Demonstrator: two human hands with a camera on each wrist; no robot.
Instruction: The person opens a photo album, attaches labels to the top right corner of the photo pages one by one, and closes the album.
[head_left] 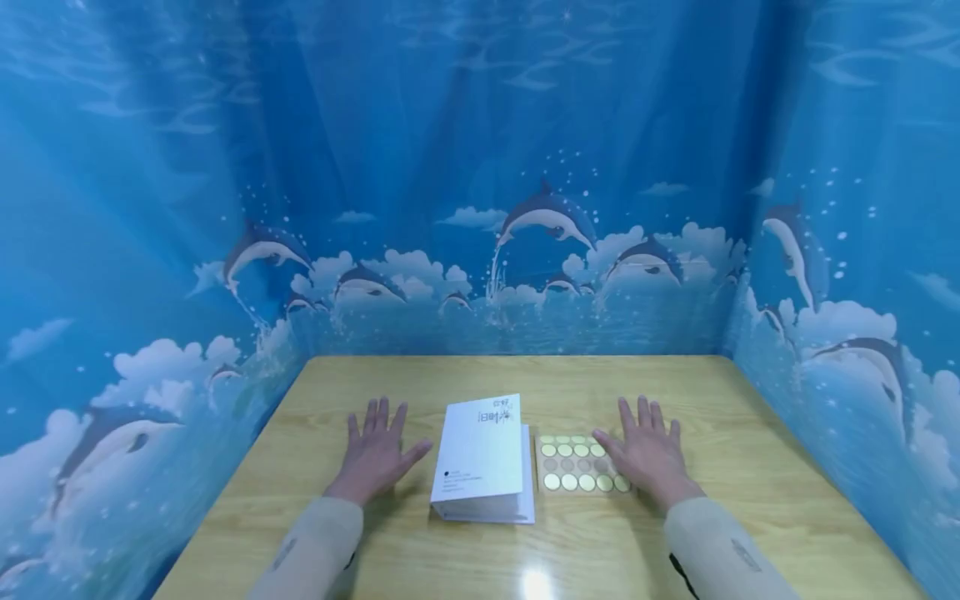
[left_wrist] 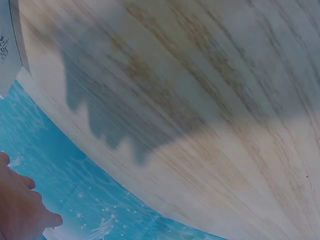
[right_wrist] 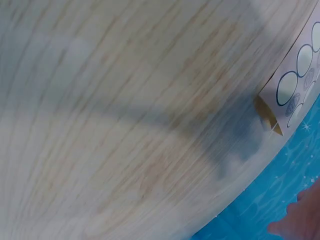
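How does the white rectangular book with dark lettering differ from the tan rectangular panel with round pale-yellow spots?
Size: the white book looks larger than the tan panel.
Pose: the book's cover slants up, ajar; the panel lies low and flat.
Surface: the book is mostly plain with dark print; the panel carries rows of circles, many pale yellow.
Shared: both rest on the wooden table.
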